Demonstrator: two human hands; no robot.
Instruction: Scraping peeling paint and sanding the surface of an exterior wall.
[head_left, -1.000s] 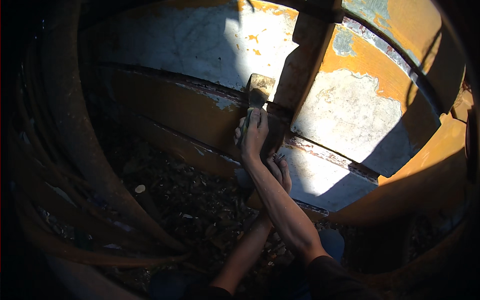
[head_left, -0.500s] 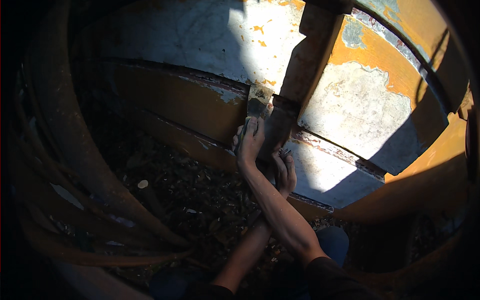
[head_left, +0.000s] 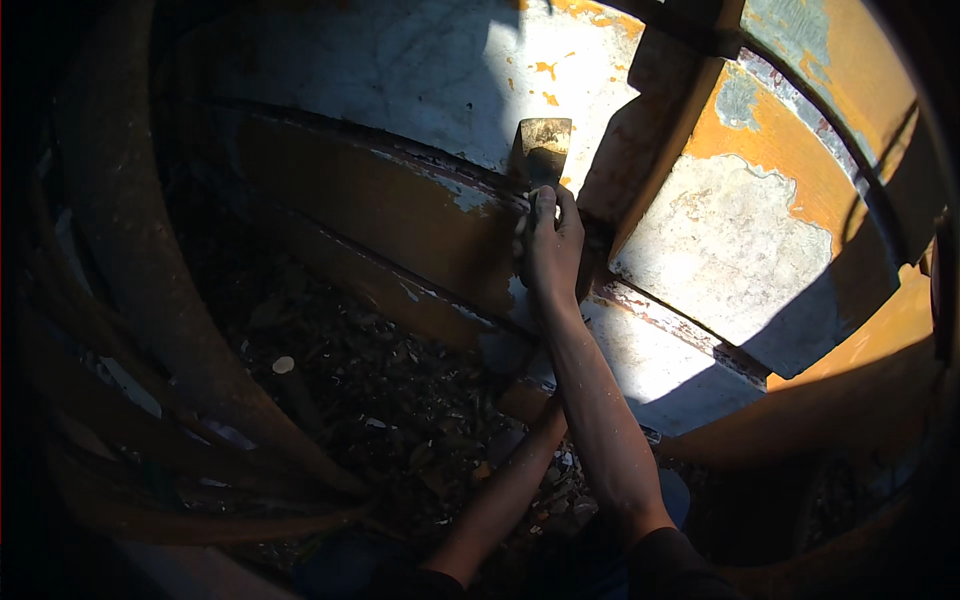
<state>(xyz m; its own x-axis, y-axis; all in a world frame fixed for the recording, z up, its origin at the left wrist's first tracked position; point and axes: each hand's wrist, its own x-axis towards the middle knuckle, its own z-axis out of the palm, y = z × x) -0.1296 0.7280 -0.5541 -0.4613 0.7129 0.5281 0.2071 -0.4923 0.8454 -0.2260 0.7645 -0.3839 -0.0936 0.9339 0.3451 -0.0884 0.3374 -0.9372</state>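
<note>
R hand (head_left: 556, 245), approx. 1 o'c of view centre, has its grip wrapped firmly round the handle of a scraper (head_left: 547, 140); thumb lies along it, blade edge aims at 12. L forearm (head_left: 505, 505) comes in nr 6 & passes under R forearm (head_left: 600, 415); L hand is hidden behind it, so can't tell its grip. Scraper sits over the lower part of a sunlit white panel (head_left: 590, 85), w/ orange flecks (head_left: 546, 70) just past the edge & a dark post (head_left: 655, 130) at its 2 o'c. Contact unclear. Step in hand: prob. scraping paint. Next move prob. calls for a low blade angle, steady push twd 12.
</note>
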